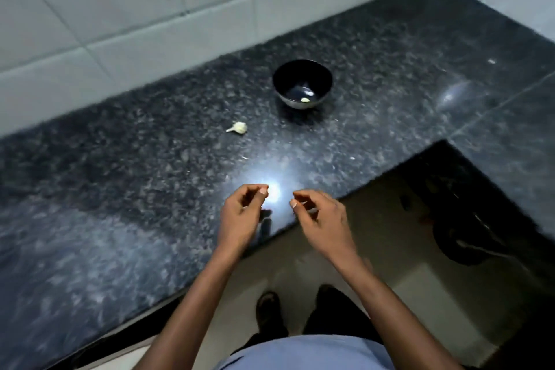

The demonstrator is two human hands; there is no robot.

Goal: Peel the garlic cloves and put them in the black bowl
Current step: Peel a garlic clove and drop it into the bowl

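Note:
The black bowl (301, 69) stands on the dark granite counter with one peeled clove (305, 100) lying at its bottom. To its front left, an unpeeled piece of garlic (238, 128) lies on the counter. My left hand (243, 213) hovers over the counter's front edge with its fingers curled. Its thumb and forefinger pinch a small pale garlic clove (264, 190), half lost in a bright glare. My right hand (321, 219), a short gap to the right, pinches a thin pale strip of garlic skin (310, 211).
The granite counter (150, 189) runs back to a white tiled wall (135, 24) and turns a corner at the right. Its front edge cuts diagonally under my hands. Below it are the floor and my feet (270, 309).

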